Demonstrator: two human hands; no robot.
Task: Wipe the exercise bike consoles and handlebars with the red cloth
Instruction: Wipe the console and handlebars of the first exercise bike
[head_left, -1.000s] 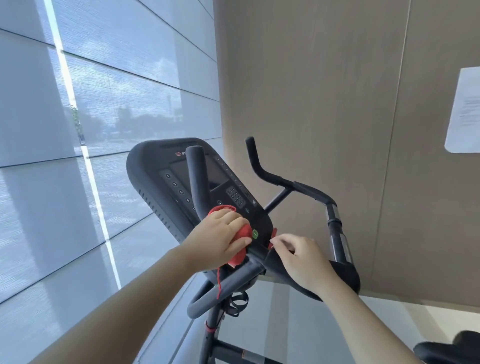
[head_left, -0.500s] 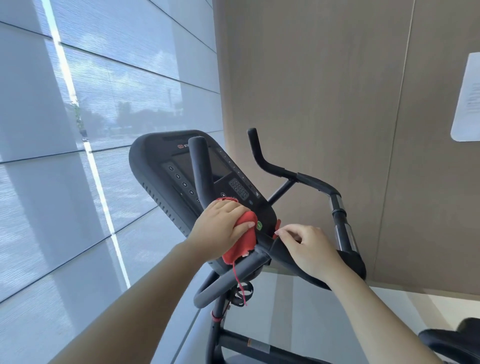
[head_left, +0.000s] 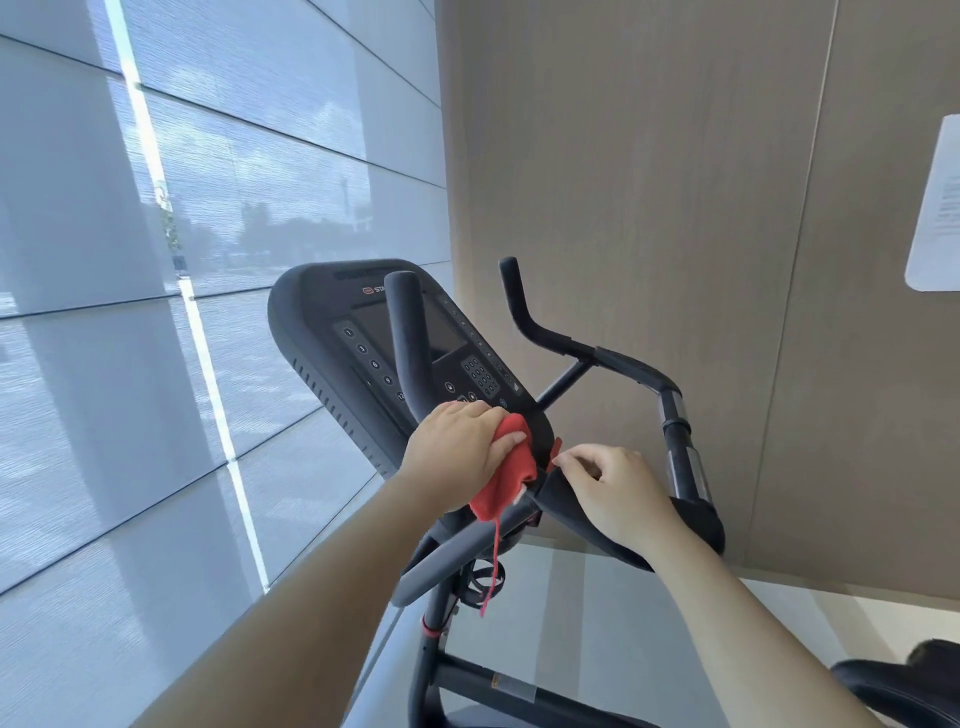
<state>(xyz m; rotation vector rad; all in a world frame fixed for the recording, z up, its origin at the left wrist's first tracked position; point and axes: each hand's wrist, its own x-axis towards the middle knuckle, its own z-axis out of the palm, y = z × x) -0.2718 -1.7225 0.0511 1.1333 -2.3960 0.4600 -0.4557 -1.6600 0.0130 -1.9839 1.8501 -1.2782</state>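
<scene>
The step in hand looks like wiping the lower edge of the console (head_left: 358, 338), the dark panel with screen and keypad at the centre of the frame. The left hand (head_left: 454, 452) lies over the bunched red cloth (head_left: 501, 486), fingers wrapped over its top, pressing it to the foot of the console where the left handlebar horn (head_left: 408, 338) rises in front of the screen. A loose red thread hangs from the cloth past the lower bar. Just to the right, the right hand (head_left: 615, 493) rests on the padded middle of the handlebars (head_left: 693, 519), fingers curled, tips at a small red piece (head_left: 557, 447) by the console's bottom corner. Whether it pinches that piece or only steadies itself, I cannot tell, nor whether the piece belongs to the cloth or the bike. Nothing shows which surfaces are already clean. The next move probably calls for sliding the cloth up over the buttons with light, flat pressure so no key is triggered. After that the cloth would close round each bar, the right horn (head_left: 524, 317) included, and be drawn along it.
</scene>
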